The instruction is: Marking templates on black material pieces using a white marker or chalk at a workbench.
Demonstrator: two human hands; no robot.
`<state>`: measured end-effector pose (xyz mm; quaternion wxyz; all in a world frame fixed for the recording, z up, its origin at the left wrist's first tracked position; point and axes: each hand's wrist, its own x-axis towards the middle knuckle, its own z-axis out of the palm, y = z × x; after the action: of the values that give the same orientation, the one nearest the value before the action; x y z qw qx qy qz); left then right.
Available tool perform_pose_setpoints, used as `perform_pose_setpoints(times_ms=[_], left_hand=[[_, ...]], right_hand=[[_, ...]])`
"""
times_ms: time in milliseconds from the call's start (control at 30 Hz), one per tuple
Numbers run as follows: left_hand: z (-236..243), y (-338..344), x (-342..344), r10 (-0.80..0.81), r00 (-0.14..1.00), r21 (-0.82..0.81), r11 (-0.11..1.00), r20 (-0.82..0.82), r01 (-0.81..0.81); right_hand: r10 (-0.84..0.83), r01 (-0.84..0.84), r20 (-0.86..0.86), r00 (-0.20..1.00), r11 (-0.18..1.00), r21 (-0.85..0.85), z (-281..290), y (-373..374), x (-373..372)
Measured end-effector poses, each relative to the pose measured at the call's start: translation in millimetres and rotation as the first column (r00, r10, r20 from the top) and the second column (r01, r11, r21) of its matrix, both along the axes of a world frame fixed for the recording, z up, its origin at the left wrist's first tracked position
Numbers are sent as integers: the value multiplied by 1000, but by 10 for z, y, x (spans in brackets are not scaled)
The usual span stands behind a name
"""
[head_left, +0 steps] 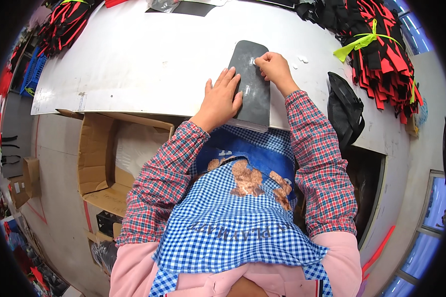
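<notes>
A long dark grey panel (252, 91) with rounded far corners lies on the white table, close to its front edge. Its near end looks layered, like a stack of sheets. Along the panel's left edge my left hand (219, 99) rests flat, fingers stretched out, fingertips at the edge. My right hand (275, 69) is over the panel's upper right side, thumb and fingers pinched together. A bit of white shows at those fingertips; what it is I cannot make out. Pale smudges mark the panel's surface. Small white pieces (303, 59) lie on the table just right of my right hand.
Right of the panel lies a black fabric item (344, 106). Bundled black and red strips (381, 54), tied with a yellow-green band, sit at the far right; another bundle (67, 27) is far left. An open cardboard box (96, 158) stands below the table's front edge (134, 112).
</notes>
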<state>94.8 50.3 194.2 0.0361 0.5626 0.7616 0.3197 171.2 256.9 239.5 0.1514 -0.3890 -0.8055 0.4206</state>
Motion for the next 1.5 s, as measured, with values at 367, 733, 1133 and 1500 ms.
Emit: perform_pose_setpoints(times_ms=[367, 733, 1133, 1500], left_hand=[[2, -17, -6, 8, 999, -6, 1000, -32, -8], [33, -4, 5, 6, 1000, -13, 1000, -28, -6], [-29, -9, 0, 2, 998, -17, 1000, -61, -3], [-71, -20, -32, -6, 999, 1, 1000, -51, 6]], right_hand=[[63, -87, 165, 984, 986, 144, 19, 120, -197], [78, -99, 105, 991, 971, 217, -56, 137, -151], [-134, 152, -122, 983, 976, 156, -60, -260, 424], [-46, 115, -349, 936, 977, 180, 193, -622, 491]])
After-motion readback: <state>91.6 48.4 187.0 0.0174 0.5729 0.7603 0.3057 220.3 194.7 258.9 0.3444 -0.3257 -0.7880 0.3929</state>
